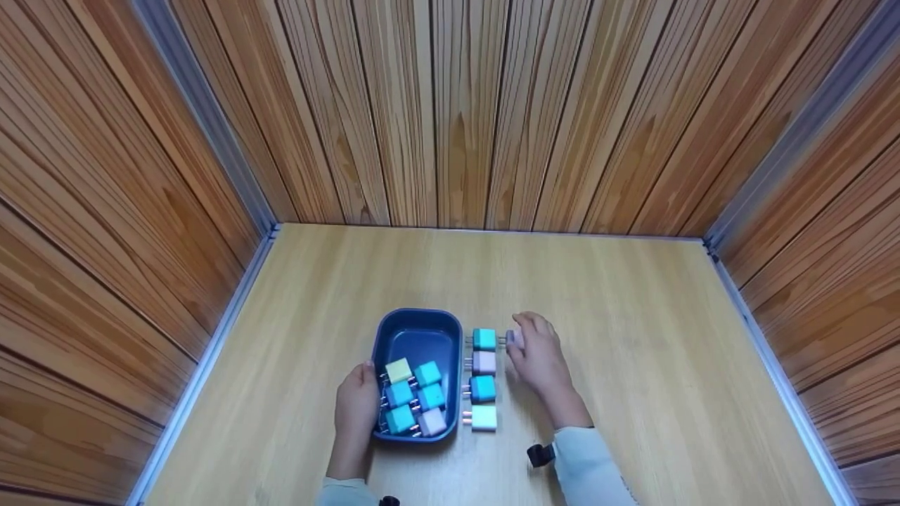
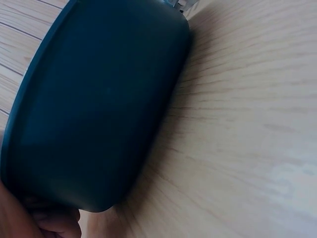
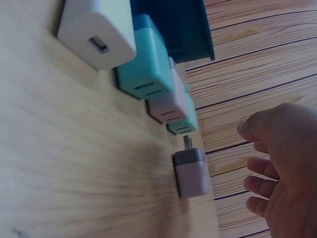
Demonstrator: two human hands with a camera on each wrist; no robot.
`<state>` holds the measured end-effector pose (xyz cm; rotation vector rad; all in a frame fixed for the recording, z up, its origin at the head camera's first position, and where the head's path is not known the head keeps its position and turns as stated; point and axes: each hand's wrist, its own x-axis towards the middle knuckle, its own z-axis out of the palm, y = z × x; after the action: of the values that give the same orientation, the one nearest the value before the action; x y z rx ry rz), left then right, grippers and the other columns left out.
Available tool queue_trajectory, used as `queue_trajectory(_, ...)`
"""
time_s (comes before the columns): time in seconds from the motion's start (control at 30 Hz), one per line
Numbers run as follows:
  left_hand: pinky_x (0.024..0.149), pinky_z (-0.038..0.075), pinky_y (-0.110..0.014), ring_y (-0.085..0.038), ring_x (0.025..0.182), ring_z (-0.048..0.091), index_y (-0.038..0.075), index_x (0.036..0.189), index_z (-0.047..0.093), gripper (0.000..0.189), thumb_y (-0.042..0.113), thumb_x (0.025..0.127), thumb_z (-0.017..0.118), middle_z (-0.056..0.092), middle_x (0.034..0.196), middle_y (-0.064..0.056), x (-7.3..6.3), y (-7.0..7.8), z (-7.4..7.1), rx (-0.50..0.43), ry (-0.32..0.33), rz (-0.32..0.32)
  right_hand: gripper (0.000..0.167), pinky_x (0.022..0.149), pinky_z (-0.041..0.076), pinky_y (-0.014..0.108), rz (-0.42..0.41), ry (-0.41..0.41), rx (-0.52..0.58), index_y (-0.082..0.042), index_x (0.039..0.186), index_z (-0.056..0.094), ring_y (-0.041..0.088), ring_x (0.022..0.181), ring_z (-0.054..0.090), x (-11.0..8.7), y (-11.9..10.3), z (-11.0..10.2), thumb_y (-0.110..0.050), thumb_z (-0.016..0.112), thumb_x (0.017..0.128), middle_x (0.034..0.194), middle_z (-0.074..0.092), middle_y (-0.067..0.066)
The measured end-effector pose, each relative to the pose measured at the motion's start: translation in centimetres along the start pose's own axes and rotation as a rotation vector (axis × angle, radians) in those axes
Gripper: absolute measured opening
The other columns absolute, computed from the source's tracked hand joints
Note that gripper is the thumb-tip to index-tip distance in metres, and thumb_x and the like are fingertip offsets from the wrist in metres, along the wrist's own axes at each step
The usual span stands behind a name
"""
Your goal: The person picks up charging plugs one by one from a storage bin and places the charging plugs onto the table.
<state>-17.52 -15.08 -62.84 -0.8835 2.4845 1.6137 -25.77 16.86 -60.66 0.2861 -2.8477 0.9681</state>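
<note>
My left hand (image 1: 357,400) grips the left side of a blue plastic tray (image 1: 418,314), thumb at the rim; in the left wrist view its curled fingers (image 2: 62,223) are by the tray's wall. Several charger plugs in teal, pale yellow and lilac, such as the yellow one (image 1: 398,370), lie inside the tray's near half. Close to a lilac charger plug (image 3: 192,176) on the table, my right hand (image 1: 540,355) holds nothing, its fingers apart from the plug in the right wrist view. That plug's prongs point at the top teal plug (image 1: 484,339) in a column.
Along the tray's right side runs the column: below the top teal plug come a lilac plug (image 1: 484,362), another teal plug (image 1: 482,388) and a whitish-green plug (image 1: 483,418) with a USB port. Wood-panelled walls (image 1: 460,112) enclose the wooden table (image 1: 337,281) on three sides.
</note>
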Motion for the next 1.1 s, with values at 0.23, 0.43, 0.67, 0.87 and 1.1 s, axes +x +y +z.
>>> queue_trajectory(0.23, 0.066, 0.035, -0.034, -0.024, 0.073, 0.046, 0.008, 0.093, 0.06, 0.046, 0.043, 0.11, 0.036, 0.037, 0.076, -0.003, -0.1, -0.1, 0.1, -0.032, 0.025, 0.025, 0.054, 0.115, 0.036, 0.052, -0.029, 0.007, 0.018, -0.009, 0.148, 0.052, 0.033, 0.144, 0.041, -0.6, -2.2, -0.4, -0.022, 0.069, 0.098, 0.152, 0.045, 0.01)
queue_trajectory(0.43, 0.065, 0.035, -0.034, -0.023, 0.073, 0.045, 0.009, 0.092, 0.06, 0.043, 0.041, 0.11, 0.037, 0.036, 0.075, -0.003, -0.1, -0.2, 0.1, -0.021, 0.038, 0.037, 0.055, 0.114, 0.039, 0.05, -0.06, -0.006, 0.009, -0.012, 0.149, 0.051, 0.029, 0.144, 0.041, -1.0, -4.0, -0.6, -0.024, 0.068, 0.098, 0.154, 0.044, 0.007)
queue_trajectory(0.67, 0.066, 0.036, -0.034, -0.023, 0.073, 0.045, 0.009, 0.093, 0.059, 0.044, 0.042, 0.111, 0.036, 0.037, 0.076, -0.003, -0.1, -0.1, 0.2, -0.033, 0.035, 0.018, 0.058, 0.113, 0.041, 0.048, -0.071, -0.029, 0.003, -0.016, 0.151, 0.049, 0.027, 0.145, 0.041, -1.6, -5.8, -0.8, -0.029, 0.069, 0.098, 0.156, 0.044, 0.005)
queue_trajectory(0.87, 0.066, 0.036, -0.033, -0.023, 0.072, 0.045, 0.009, 0.093, 0.059, 0.045, 0.043, 0.111, 0.036, 0.038, 0.076, -0.004, -0.1, 0.0, 0.2, -0.042, 0.023, 0.011, 0.059, 0.112, 0.042, 0.048, -0.094, -0.055, -0.001, -0.02, 0.152, 0.049, 0.021, 0.146, 0.039, -2.0, -6.8, -0.8, -0.031, 0.07, 0.098, 0.156, 0.044, -0.002)
queue_trajectory(1.1, 0.07, 0.038, -0.035, -0.023, 0.079, 0.05, 0.01, 0.096, 0.063, 0.046, 0.044, 0.111, 0.035, 0.04, 0.077, -0.004, -0.1, 0.0, 0.1, -0.021, 0.02, 0.006, 0.058, 0.113, 0.041, 0.047, -0.146, -0.095, -0.003, -0.022, 0.152, 0.048, 0.021, 0.146, 0.039, -2.3, -7.4, -0.8, -0.033, 0.068, 0.099, 0.154, 0.045, -0.001)
